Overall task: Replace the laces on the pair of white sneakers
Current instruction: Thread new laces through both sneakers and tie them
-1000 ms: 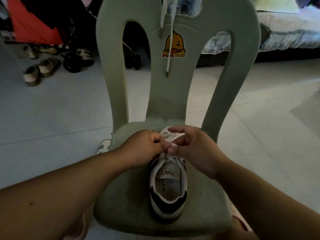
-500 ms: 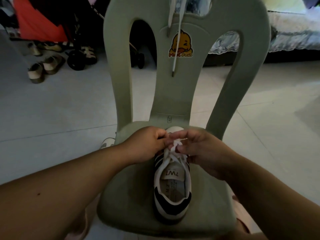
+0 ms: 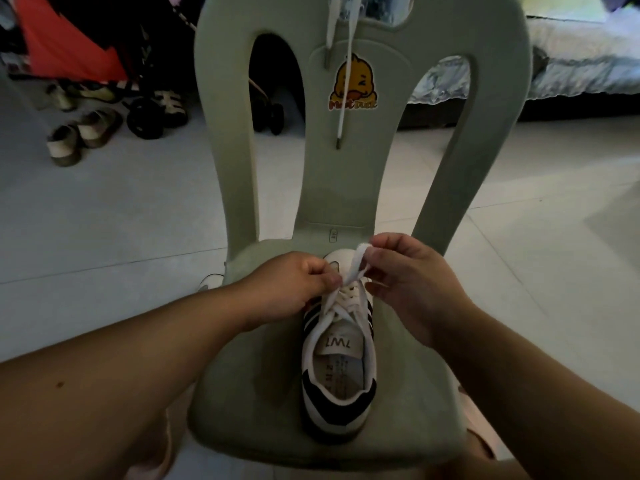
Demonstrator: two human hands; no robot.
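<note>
Sitting on the seat of a pale green chair (image 3: 242,393), the sneaker (image 3: 337,355) has its heel toward the person and its toe at the backrest; it is white with dark stripes and a dark heel patch. The lace (image 3: 356,263) crosses the upper eyelets, and the 2 hands work it just above the tongue. The left hand (image 3: 294,285) pinches the lace between thumb and forefinger close to the eyelets, its other fingers curled under. The right hand (image 3: 412,285) pinches a flat loop of the same lace, lifted a little toward the toe, with its remaining fingers loosely bent. A spare lace (image 3: 346,81) hangs down the backrest past a duck sticker (image 3: 353,83), its tip dangling free. What looks like the toe of another sneaker (image 3: 209,282) shows on the floor by the chair's left edge. The lace appears flat and woven: light, limp and quick to twist, so it is probably best held near an eyelet, where a short length is stiff enough to steer, or at the hard tip for threading. The sneaker seems light and likely to slide on the smooth plastic seat under a pull, so 1 hand may need to steady its upper. Whether the lace is going in or coming out cannot be told.
</note>
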